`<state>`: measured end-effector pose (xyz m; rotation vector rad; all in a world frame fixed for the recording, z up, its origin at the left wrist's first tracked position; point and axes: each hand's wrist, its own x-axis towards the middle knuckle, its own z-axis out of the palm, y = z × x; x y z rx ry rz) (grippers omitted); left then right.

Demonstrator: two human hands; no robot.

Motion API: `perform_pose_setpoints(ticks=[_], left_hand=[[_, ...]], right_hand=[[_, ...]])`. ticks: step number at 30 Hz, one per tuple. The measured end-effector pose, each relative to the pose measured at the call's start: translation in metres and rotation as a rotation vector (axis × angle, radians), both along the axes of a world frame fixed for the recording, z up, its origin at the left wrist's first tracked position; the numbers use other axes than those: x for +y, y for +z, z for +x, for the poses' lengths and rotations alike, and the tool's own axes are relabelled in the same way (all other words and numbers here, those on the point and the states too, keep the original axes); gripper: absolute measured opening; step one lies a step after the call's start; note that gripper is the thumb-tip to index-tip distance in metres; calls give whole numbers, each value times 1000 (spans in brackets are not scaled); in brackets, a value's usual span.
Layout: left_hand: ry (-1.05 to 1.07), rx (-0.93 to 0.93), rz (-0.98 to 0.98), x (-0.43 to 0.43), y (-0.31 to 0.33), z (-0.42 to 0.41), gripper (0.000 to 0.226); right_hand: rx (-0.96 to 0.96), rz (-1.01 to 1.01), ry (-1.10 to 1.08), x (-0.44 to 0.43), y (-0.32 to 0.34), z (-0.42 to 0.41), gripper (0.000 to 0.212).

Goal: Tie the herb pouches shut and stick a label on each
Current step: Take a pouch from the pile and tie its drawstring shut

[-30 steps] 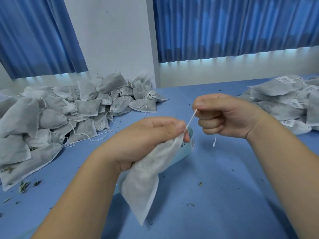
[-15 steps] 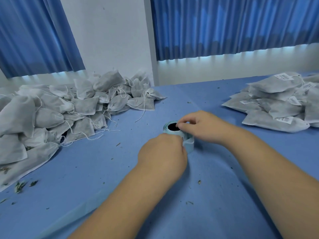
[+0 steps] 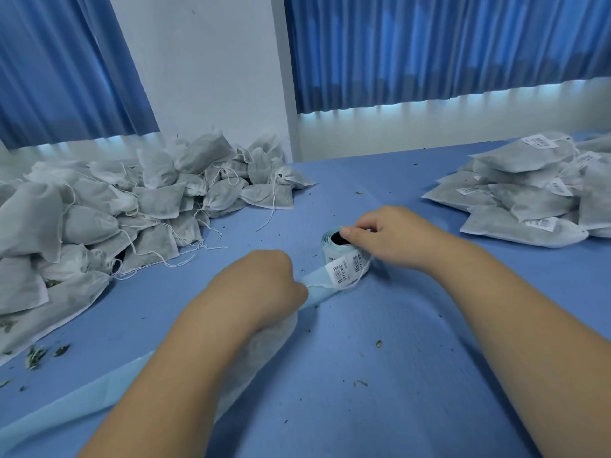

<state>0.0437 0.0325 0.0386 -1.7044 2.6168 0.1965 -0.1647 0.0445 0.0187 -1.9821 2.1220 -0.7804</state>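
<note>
Left hand (image 3: 261, 285) pulled back from the label roll (image 3: 334, 252), stretching out its backing strip (image 3: 319, 286), gripping a pouch (image 3: 277, 329) near the tabletop (image 3: 396, 358) middle; right hand (image 3: 393, 239) pinched the roll's rim.

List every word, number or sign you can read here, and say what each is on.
Labels on the label roll held by the right hand: barcodes and small print, too blurred to read.
Labels on the labelled pouches, right pile: barcodes, print too small to read.
Unlabelled pouches, left pile: no text.
Nothing else carries text.
</note>
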Motion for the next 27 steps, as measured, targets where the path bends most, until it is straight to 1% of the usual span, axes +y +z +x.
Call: perform_pose_setpoints(ticks=[3, 5, 8, 11, 12, 14, 15, 16, 17, 20, 22, 24, 27], left_hand=[[10, -32, -11, -4, 1, 6, 25], [23, -10, -36, -6, 1, 9, 24], [35, 93, -77, -6, 4, 11, 21], [-16, 232, -125, -3, 9, 10, 21], [-45, 296, -128, -1, 11, 8, 23], [-120, 441, -97, 5, 15, 6, 27], [-155, 511, -71, 7, 16, 4, 28], [-183, 570, -44, 10, 17, 3, 28], [-204, 618, -18, 12, 17, 1, 28], [-243, 726, 55, 16, 15, -2, 29], [-231, 780, 90, 16, 16, -2, 27], [-215, 829, 133, 17, 17, -2, 31], [-197, 885, 297, 17, 16, 0, 23]], right_hand=[[-28, 27, 10, 1, 1, 3, 45], [-50, 33, 24, 2, 2, 4, 43], [-70, 8, 19, 3, 4, 5, 36], [-37, -60, -29, 4, 8, 8, 27], [-79, -101, -19, 4, 9, 10, 26], [-306, -172, 57, 6, 15, 19, 27], [-431, -180, 105, 9, 20, 24, 27], [-515, -166, 159, 12, 25, 29, 26], [-556, -126, 224, 16, 29, 34, 27], [-604, 84, 447, 29, 41, 45, 44], [-608, 196, 489, 37, 46, 50, 42], [-517, 270, 431, 41, 48, 51, 47], [-364, 287, 342, 46, 46, 45, 53]])
